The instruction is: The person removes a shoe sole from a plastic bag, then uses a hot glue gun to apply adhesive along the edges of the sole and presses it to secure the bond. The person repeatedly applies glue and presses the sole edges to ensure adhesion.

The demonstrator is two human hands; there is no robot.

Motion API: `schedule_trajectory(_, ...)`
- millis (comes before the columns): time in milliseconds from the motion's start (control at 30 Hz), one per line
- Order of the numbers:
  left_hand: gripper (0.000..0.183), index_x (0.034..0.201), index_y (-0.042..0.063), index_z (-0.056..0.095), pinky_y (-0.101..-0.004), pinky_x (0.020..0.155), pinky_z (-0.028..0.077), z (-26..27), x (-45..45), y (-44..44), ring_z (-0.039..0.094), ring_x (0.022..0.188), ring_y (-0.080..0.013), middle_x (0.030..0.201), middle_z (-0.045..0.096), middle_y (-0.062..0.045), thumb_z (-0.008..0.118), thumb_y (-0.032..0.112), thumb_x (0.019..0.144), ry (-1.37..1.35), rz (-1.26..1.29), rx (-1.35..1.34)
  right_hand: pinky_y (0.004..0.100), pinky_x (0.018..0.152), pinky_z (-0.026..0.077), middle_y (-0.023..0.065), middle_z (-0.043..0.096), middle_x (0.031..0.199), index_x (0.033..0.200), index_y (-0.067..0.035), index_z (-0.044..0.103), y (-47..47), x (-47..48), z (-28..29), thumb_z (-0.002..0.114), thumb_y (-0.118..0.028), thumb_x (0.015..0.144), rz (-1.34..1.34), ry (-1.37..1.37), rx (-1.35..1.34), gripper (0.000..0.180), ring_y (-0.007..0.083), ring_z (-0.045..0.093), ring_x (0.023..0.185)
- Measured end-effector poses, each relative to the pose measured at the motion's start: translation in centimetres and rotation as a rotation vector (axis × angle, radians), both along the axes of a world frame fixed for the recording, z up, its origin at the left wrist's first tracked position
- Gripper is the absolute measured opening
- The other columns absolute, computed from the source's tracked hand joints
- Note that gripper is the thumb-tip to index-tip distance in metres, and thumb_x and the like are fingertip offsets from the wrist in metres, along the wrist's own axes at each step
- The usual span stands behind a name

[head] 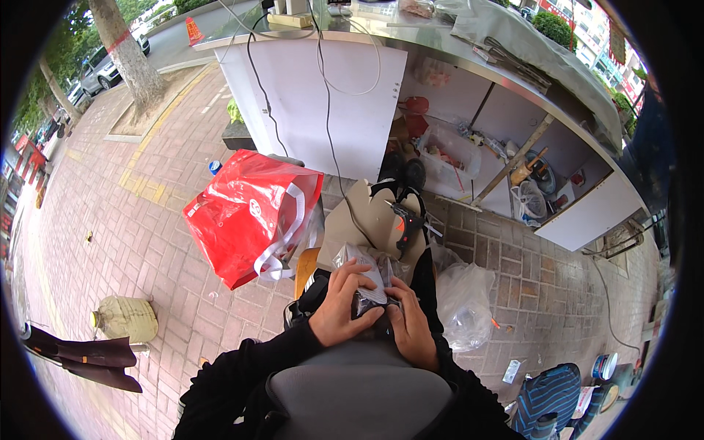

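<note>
My left hand (349, 302) and my right hand (410, 324) grip a clear plastic bag (367, 269) on my lap. Pale and dark material shows inside it, though my fingers cover much of it. Just beyond lies a tan cardboard sheet (352, 217) across my legs. A black and orange hot glue gun (406, 226) rests on it, its metal nozzle pointing away from me. The thin black cord (331, 132) runs from the counter down to the cardboard.
To the left stands a red shopping bag (236, 214) with white handles. A translucent plastic bag (467, 308) sits on the paving to the right. Ahead is a counter (308, 104) with open shelving holding a clear plastic bin (451, 151). A yellowish jug (126, 319) stands at far left.
</note>
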State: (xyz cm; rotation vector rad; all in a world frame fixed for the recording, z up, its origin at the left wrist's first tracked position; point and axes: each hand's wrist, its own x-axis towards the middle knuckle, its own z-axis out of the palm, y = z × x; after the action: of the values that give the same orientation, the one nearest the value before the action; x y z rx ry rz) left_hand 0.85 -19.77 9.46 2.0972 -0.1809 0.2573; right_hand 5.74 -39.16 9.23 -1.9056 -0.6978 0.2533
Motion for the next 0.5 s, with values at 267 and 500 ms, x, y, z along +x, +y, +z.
schedule_trajectory(267,0.057,0.129,0.006,0.046,-0.0512,0.112,0.027,-0.15,0.20,-1.12,0.026,0.137,-0.0448,0.152,0.025,-0.022,0.075,0.023,0.082,0.054,0.103,-0.086,0.0416,0.115,0.028,0.0217,0.044,0.145,0.132,0.002,0.049,0.60,0.67,-0.90,0.046,-0.008,0.100,0.084,0.062,0.144,0.034,0.0369,0.036,0.141)
schedule_trajectory(500,0.074,0.139,0.002,0.036,-0.0436,0.114,0.026,-0.62,-0.27,-1.09,0.028,0.142,-0.0377,0.152,0.024,-0.027,0.077,0.024,0.081,0.126,0.193,-0.162,0.0403,0.117,0.024,0.0198,0.038,0.151,0.138,0.001,0.046,-0.30,0.72,-1.12,0.046,-0.008,0.099,0.121,0.089,0.085,0.040,0.0346,0.029,0.145)
